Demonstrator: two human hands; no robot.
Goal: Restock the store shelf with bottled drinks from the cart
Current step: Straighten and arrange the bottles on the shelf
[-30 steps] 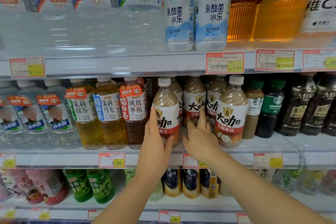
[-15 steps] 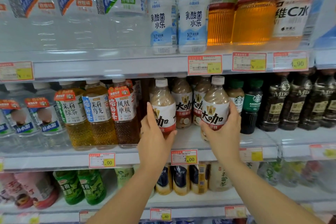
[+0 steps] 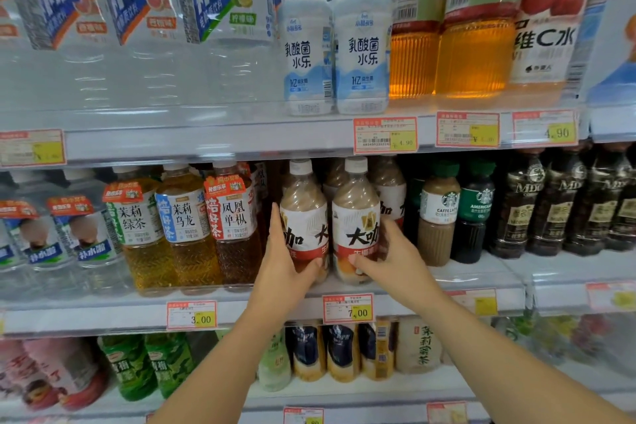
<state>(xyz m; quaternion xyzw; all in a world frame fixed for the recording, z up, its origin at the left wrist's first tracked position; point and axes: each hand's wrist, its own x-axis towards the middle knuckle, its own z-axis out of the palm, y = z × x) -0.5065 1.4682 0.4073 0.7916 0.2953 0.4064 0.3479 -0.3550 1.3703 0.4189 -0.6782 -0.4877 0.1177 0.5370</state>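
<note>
Seen from the head camera, two bare arms reach up to the middle shelf of a store rack full of drinks. The left hand is wrapped around the left coffee bottle, with the fingers up along its left side and the thumb curled under its red band, so this grip is closed on the bottle. The right hand is wrapped around the right coffee bottle, with the thumb across the lower front and the fingers going round its right side, so this grip is closed on that bottle too. Both bottles stand upright, touching side by side, near the front edge of the middle shelf, just above the price tag that says 7.00. More of the same coffee bottles stand behind them. The tea bottles stand just to the left along the same shelf, and the green-cap coffee bottles stand just to the right. The white milky drink bottles sit on the shelf above. No cart can be seen.
</note>
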